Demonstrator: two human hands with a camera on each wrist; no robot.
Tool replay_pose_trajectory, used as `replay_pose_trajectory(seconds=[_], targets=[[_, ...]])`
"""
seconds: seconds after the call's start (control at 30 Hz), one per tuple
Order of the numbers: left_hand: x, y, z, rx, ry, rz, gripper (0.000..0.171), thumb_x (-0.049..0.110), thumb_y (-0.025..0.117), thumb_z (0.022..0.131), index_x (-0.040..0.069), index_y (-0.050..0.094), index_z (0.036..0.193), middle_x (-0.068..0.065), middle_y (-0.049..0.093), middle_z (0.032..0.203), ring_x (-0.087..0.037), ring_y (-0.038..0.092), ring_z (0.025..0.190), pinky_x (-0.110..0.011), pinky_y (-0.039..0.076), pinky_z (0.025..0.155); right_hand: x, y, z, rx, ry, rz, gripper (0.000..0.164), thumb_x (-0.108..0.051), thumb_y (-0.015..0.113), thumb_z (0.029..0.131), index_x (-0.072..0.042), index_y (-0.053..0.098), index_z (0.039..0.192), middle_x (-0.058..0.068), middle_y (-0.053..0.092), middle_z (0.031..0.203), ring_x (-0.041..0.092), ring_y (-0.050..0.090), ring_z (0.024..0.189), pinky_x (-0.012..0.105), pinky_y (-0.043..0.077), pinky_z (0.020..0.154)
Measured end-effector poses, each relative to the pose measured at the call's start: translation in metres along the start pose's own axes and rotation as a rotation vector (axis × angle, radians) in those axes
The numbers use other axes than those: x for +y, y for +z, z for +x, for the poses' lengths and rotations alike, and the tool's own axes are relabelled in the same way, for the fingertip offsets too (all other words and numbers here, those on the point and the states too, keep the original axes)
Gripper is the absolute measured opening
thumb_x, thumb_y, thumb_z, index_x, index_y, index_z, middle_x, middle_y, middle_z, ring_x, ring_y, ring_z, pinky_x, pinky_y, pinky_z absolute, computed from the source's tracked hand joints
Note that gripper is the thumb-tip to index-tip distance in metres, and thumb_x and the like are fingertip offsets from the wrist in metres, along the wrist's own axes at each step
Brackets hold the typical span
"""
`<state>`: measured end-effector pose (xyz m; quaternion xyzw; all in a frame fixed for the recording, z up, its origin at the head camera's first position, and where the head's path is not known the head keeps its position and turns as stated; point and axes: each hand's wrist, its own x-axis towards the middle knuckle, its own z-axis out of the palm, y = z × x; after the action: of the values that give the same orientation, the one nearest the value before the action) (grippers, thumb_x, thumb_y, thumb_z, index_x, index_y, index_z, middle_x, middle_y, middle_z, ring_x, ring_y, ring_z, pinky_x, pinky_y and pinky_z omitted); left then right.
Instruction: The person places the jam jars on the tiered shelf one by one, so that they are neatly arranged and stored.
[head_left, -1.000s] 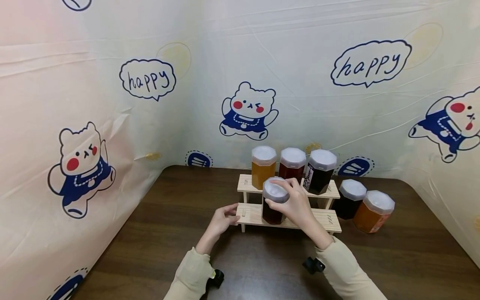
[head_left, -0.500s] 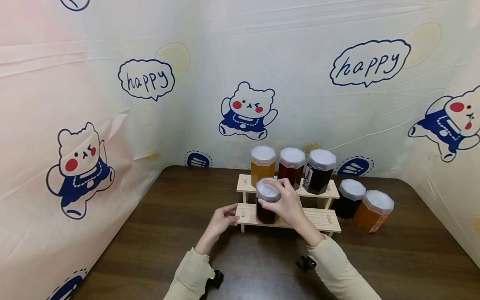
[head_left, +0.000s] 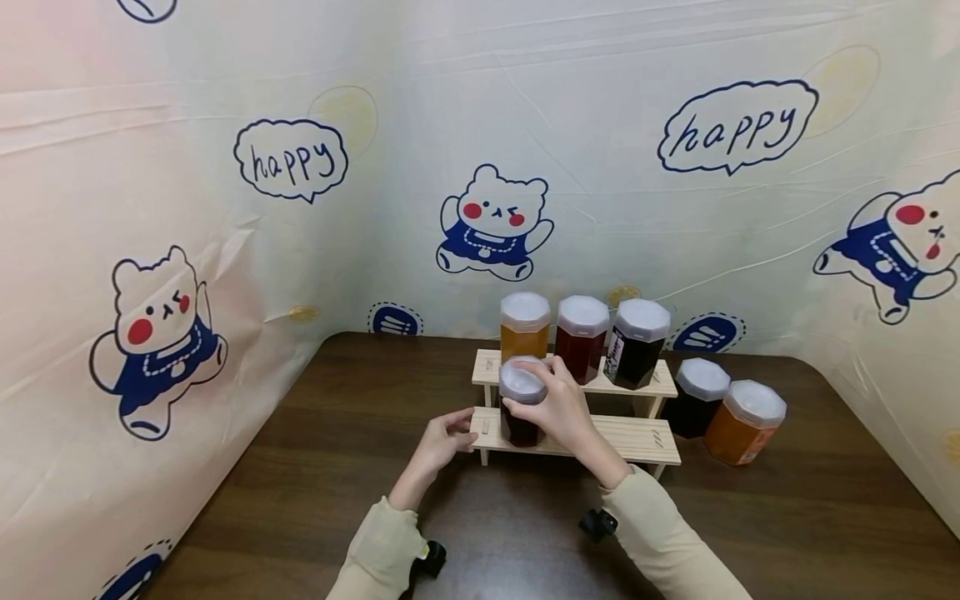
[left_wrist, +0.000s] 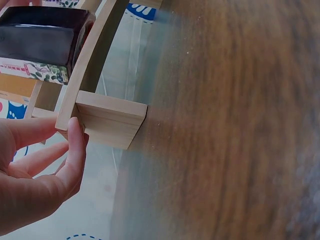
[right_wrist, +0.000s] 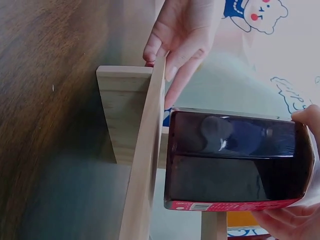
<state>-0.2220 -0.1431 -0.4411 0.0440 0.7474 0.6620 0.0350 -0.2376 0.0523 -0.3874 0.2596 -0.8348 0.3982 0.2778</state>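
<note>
My right hand (head_left: 562, 412) grips a dark jar (head_left: 517, 429) by its white octagonal lid, thumb and fingers spread across it. The jar stands upright at the left part of the lower tier of a two-step wooden rack (head_left: 615, 435); in the right wrist view its base (right_wrist: 172, 165) is right by the board, and whether it touches cannot be told. At the rack's left end, my left hand (head_left: 438, 446) pinches the lower board between thumb and fingers, also plain in the left wrist view, where the board's end (left_wrist: 70, 112) lies between them.
On the upper tier stand an amber jar (head_left: 522, 342), a dark red jar (head_left: 579, 354) and a black jar (head_left: 636, 358). Right of the rack, another black jar (head_left: 693, 412) and an orange jar (head_left: 738, 433) stand on the brown table (head_left: 337, 400). Printed cloth hangs around it.
My right hand has moved left along the lower tier with the dark jar, from in front of the gap between the upper jars to near the left end. My left hand stays put.
</note>
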Motion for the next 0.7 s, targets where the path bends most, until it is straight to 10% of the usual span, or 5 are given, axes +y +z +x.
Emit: replay_pose_trajectory(seconds=[0.7], targets=[[-0.019,0.001,0.01,0.033,0.012,0.01,0.043,-0.011,0.056,0.077,-0.015,0.047,0.118,-0.021,0.055,0.088,-0.01,0.053,0.06,-0.028,0.054,0.059,0.003,0.001,-0.005,-0.123,0.078,-0.011,0.053,-0.027,0.076,0.067,-0.018,0.056,0.116,0.015,0.047,0.111,0.028,0.053,0.095,0.04,0.05,0.075]])
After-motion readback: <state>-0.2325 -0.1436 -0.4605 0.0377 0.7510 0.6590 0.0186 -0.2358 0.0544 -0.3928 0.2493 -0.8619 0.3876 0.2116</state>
